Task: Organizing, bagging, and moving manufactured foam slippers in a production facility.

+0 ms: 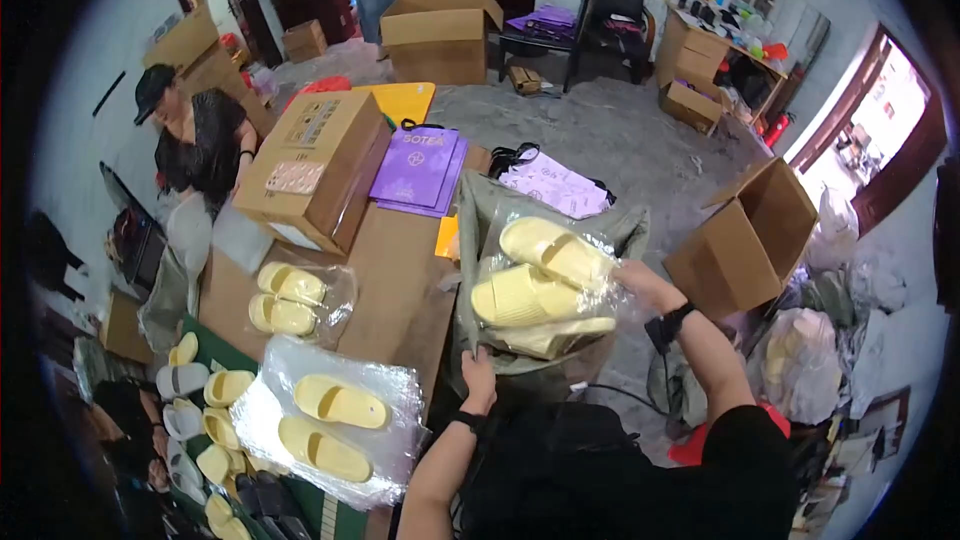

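Carefully handled: film-wrapped yellow slippers (525,300) at an open sack (474,220)

Clock directions are read from the middle of the view. The yellow slippers lie at four o'clock, close to centre, within the outline of the grey-green sack's mouth; whether they rest on something inside or hang from the hand cannot be told. At six o'clock, the left hand (479,378) curls its fingers in on the sack's near rim. Between three and four o'clock, the right hand (648,285) meets the right-hand end of the uppermost slipper; its fingers are partly hidden, so whether they pinch the clear film (495,258) or merely rest on it cannot be told.

Good technique, as judged: the left hand holds the rim taut for a wide mouth, while the right supports the soles rather than dragging one loose corner, which might tear.

Appearance: pale yellow, rounded at the ends, with broad straps; the middle slipper's strap bears fine parallel ribs. Glare on the film blurs the upper outline. A similar pair (340,403) lies at seven o'clock upon stacked clear bags (395,385).
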`<state>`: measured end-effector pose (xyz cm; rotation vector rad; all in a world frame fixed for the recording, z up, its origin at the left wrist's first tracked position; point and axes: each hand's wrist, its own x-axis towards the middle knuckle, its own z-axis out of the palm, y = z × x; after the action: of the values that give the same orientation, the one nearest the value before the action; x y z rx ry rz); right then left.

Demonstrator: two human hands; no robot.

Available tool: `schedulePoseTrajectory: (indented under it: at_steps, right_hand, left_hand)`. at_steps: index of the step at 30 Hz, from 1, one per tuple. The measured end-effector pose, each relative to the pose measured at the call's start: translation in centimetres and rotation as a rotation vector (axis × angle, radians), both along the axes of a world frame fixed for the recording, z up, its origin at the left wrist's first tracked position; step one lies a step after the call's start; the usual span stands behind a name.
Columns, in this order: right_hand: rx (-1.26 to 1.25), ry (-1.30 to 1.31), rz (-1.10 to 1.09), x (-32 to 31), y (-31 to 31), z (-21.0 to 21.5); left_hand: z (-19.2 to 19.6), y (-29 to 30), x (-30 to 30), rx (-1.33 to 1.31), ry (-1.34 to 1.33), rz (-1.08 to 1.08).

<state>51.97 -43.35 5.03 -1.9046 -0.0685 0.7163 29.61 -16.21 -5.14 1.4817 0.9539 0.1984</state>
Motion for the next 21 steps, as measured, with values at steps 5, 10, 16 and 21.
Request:
schedulePoseTrajectory:
  at_steps: [5,10,16,21]
  right_hand:
    - [-0.147,0.238,0.159,4.3,0.9,0.1]
    - [-0.268,0.265,0.241,3.9,5.6,-1.8]
    - [-1.014,-0.298,0.52,5.7,7.3,-2.4]
    - [-0.494,-1.188,0.563,3.9,11.5,0.9]
  left_hand:
    - [2.8,0.1,-0.1,0.104,-0.039,-0.053]
    - [2.9,-0.1,0.2,0.505,0.038,-0.138]
    - [1.1,1.8,0.2,-0.735,-0.054,0.261]
    - [1.2,1.4,0.3,-0.701,-0.024,0.126]
